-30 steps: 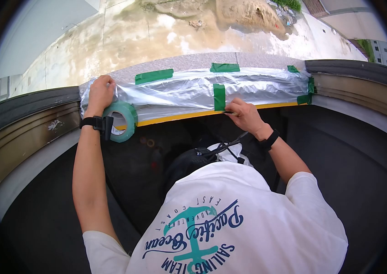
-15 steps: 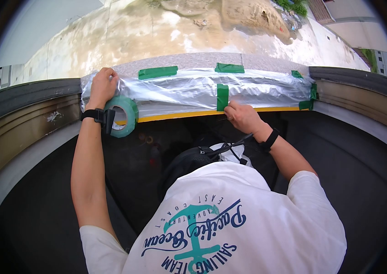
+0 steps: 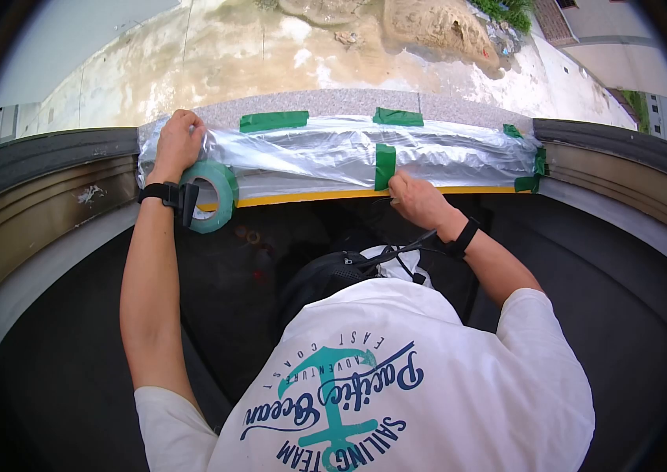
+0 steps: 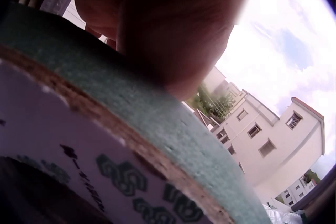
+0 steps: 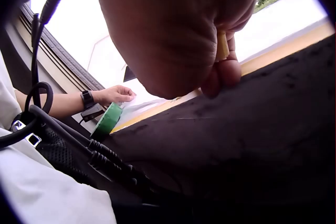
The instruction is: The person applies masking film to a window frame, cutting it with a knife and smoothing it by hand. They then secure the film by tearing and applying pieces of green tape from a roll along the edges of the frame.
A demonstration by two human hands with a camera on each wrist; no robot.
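daylight; sandy ground (image 3: 333, 39) below, pale building (image 4: 273, 145) beyond

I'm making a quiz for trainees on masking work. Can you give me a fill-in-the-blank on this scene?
1. The roll of tape hangs on the person's ____ wrist.
2. The tape strips holding the plastic sheet are ____ in colour.
3. The right hand rests at the ____ edge band.

Missing words: left; green; yellow
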